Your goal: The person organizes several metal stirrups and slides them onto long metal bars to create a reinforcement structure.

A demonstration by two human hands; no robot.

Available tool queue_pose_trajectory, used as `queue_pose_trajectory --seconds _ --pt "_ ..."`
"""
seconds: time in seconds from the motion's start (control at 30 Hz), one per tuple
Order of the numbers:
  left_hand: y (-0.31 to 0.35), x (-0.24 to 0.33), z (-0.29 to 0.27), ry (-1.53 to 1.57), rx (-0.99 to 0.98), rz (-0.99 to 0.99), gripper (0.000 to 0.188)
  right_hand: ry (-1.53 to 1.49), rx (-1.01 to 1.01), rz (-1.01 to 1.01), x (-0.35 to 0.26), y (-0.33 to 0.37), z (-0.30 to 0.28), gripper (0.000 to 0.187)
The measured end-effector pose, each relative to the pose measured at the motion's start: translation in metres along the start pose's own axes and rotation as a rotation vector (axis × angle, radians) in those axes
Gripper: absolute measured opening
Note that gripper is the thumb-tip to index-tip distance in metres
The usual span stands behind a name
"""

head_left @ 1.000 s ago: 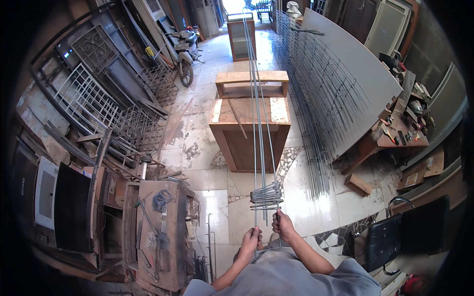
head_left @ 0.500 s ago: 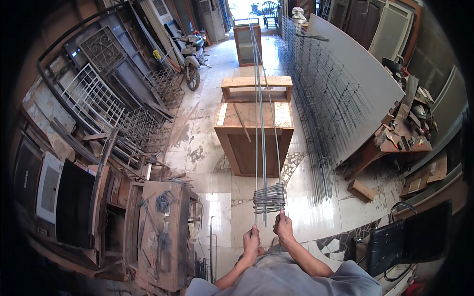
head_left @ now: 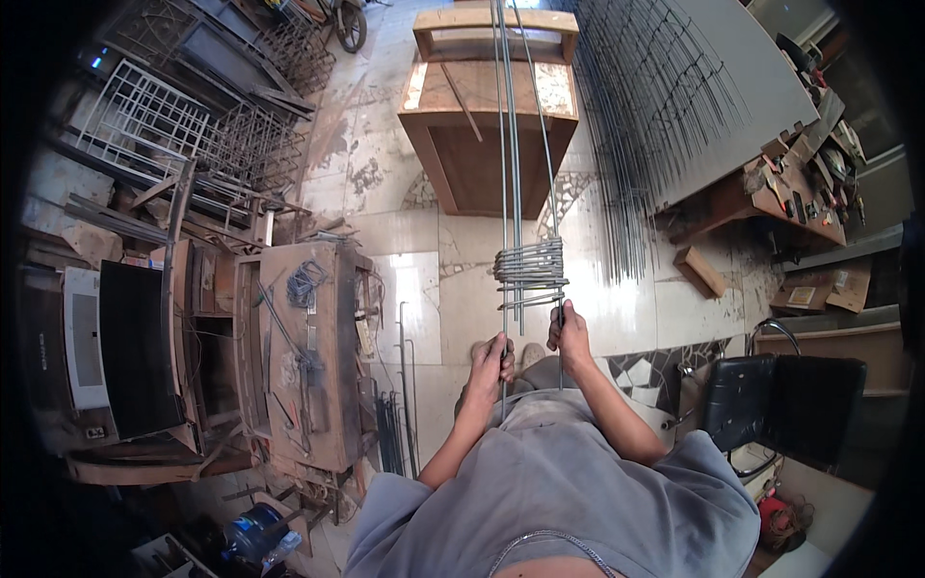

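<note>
Here, your left hand (head_left: 488, 368) grips the left rod (head_left: 505, 320) and your right hand (head_left: 570, 339) the right rod (head_left: 561, 379), fingers curled closed, both hands on your side of the wooden cabinet (head_left: 472, 164). Between that cabinet and your hands, the metal loops (head_left: 530, 262) sit bunched along the rods, while the dusty bench (head_left: 332, 390) stands to the cabinet's near left.

A wooden cabinet (head_left: 474, 162) stands on the tiled floor (head_left: 390, 207), a thin strip (head_left: 461, 101) lying on its top. The dusty workbench (head_left: 339, 385) bears bundled wire (head_left: 306, 281).
</note>
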State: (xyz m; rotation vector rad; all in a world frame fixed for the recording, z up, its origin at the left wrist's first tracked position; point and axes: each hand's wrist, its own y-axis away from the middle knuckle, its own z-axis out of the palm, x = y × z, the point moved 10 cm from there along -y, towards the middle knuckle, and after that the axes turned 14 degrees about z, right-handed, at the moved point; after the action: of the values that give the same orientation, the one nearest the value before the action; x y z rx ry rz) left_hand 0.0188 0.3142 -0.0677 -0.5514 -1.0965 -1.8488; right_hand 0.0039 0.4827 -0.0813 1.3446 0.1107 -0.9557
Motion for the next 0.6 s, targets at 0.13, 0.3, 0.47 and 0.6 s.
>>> queue_pose_trajectory --seconds 0.13,0.3,0.47,0.6 --pt "0.005 -0.012 -0.002 0.097 0.033 0.001 0.032 0.119 0.007 0.029 -0.007 0.013 -0.011 0.044" --pt "0.009 -0.006 -0.001 -0.01 0.005 0.065 0.033 0.227 -0.111 0.082 -0.003 0.019 -0.019 0.047" --pt "0.02 -0.001 -0.004 -0.139 0.124 0.175 0.031 0.26 -0.251 0.165 -0.003 0.017 -0.027 0.052" --pt "0.038 0.015 0.002 -0.396 0.283 0.326 0.037 0.424 -0.432 0.164 -0.015 0.011 -0.043 0.049"
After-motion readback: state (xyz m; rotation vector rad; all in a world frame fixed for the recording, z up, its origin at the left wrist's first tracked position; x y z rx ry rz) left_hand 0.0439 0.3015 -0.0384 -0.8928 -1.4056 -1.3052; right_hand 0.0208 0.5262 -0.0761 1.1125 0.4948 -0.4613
